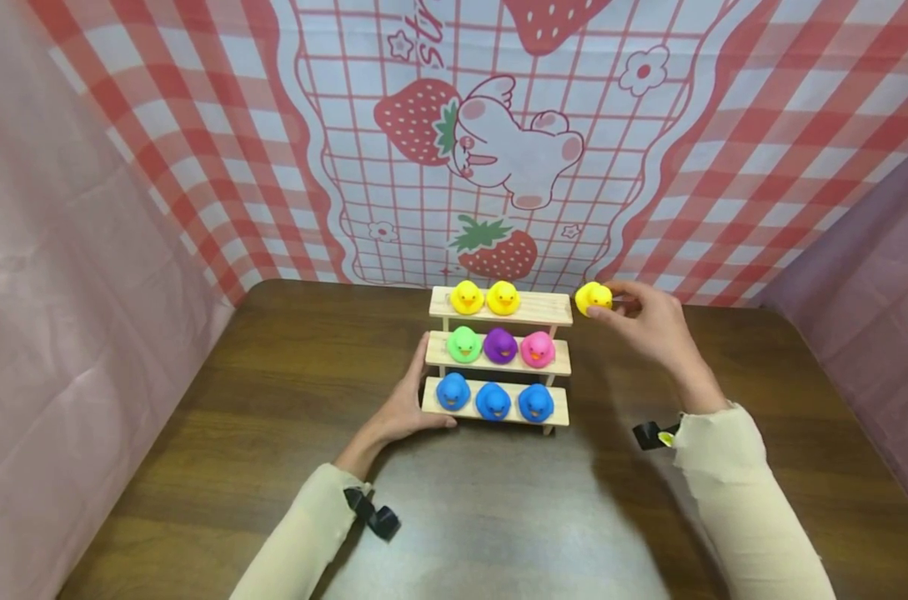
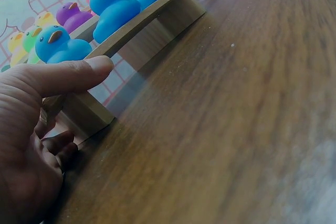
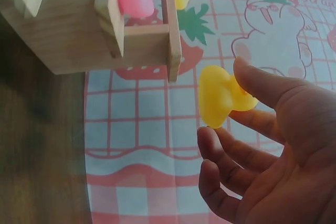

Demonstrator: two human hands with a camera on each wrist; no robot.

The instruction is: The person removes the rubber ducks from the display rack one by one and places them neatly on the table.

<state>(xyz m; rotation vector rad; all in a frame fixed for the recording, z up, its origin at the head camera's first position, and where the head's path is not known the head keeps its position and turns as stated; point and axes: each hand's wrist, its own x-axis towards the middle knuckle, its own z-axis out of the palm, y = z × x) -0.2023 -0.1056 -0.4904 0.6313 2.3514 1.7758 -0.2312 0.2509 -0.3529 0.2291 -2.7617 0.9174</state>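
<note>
My right hand point(image 1: 652, 325) pinches a yellow rubber duck point(image 1: 594, 298) between thumb and fingers, just right of the top shelf's end; the right wrist view shows this duck point(image 3: 220, 95) apart from the wood. My left hand point(image 1: 401, 408) grips the left end of a three-step wooden stand point(image 1: 547, 308), its thumb point(image 2: 97, 69) along the lowest step's front. Two yellow ducks point(image 1: 503, 297) sit on the left and middle of the top step. On the middle step are a green duck point(image 1: 464, 344), a purple duck point(image 1: 500, 346) and a pink duck point(image 1: 538, 349). Three blue ducks point(image 1: 493, 402) line the bottom step.
The stand rests on a brown wooden table point(image 1: 288, 375) near its back edge. Behind it hangs a strawberry-patterned cloth point(image 1: 348, 167). Pinkish curtains point(image 1: 71, 250) close off both sides. A black strap point(image 1: 374, 512) is on each wrist.
</note>
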